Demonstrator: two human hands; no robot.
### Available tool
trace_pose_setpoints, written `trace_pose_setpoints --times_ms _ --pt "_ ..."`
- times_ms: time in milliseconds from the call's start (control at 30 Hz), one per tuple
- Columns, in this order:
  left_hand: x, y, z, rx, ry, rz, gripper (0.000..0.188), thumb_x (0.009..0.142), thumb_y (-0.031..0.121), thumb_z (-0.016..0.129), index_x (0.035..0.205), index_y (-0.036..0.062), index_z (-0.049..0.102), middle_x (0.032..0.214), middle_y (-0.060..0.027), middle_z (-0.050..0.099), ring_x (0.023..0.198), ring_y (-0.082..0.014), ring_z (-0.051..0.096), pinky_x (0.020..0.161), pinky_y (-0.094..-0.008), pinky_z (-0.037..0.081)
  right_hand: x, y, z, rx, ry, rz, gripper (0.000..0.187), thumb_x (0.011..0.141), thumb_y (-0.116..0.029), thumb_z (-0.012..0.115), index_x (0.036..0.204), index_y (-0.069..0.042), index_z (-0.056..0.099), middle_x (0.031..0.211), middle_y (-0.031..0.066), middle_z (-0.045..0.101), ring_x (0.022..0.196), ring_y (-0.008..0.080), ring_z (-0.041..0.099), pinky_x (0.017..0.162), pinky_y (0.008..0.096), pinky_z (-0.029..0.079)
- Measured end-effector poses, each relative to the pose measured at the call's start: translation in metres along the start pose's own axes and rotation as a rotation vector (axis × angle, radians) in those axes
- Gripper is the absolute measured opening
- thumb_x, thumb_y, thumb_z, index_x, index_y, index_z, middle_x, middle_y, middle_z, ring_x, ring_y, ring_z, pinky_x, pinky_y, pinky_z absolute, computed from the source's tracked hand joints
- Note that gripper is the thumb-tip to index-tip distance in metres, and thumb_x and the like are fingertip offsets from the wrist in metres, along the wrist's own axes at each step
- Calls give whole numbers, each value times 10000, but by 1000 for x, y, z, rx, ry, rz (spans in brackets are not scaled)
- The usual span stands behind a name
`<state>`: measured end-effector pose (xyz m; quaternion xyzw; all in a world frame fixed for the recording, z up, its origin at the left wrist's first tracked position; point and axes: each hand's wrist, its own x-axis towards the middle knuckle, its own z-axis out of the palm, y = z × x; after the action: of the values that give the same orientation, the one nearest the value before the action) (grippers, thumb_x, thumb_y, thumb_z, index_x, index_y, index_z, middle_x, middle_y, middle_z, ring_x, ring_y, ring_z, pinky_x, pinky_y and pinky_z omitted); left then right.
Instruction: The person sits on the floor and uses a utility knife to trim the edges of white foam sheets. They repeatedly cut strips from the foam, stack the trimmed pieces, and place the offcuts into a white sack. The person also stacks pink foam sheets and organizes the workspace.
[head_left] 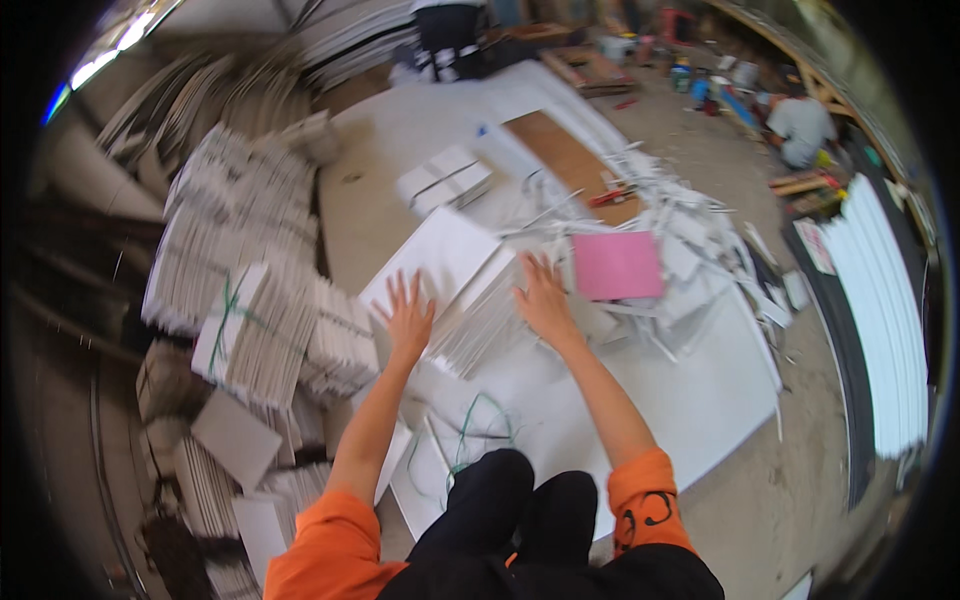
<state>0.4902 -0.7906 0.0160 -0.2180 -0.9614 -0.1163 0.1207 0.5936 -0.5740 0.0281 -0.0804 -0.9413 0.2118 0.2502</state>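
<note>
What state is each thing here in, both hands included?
White stack: piled up, between the hands
Left hand: open, fingers spread
Right hand: open, fingers spread
Back bundle: strapped
Left bundle: tied
Green string: loose, looped
Pink sheet: unfolded
Brown board: lying flat
White scraps: heaped untidily

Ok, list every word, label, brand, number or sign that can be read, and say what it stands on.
Nothing here can be read.
Orange fabric right sleeve: curved black marks, not legible as text.
White rectangular panel with red marks, at right: too small and blurred to read.
Black-and-white item at top edge: too blurred to tell.
Central stack of white rectangular sheets: no lettering visible.
</note>
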Motion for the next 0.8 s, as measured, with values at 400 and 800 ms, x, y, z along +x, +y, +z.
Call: trace_pose_setpoints --times_ms 400,800 --pt "-48 150 -267 -509 -277 463 733 699 130 594 1323 183 212 1374 -102 189 1274 -287 151 976 -564 80 -652 -10 -484 13 1058 1963 449 862 -218 356 1228 35 305 1092 169 483 893 259 538 645 349 489" --pt "-246 210 -235 -72 -1152 869 904 657 122 648 1333 236 59 1322 -77 262 1214 -320 228 913 -618 186 -653 -655 -224 628 1647 2771 291 842 -259 427 918 8 514 745 137 621 542 254 615 432 340 469"
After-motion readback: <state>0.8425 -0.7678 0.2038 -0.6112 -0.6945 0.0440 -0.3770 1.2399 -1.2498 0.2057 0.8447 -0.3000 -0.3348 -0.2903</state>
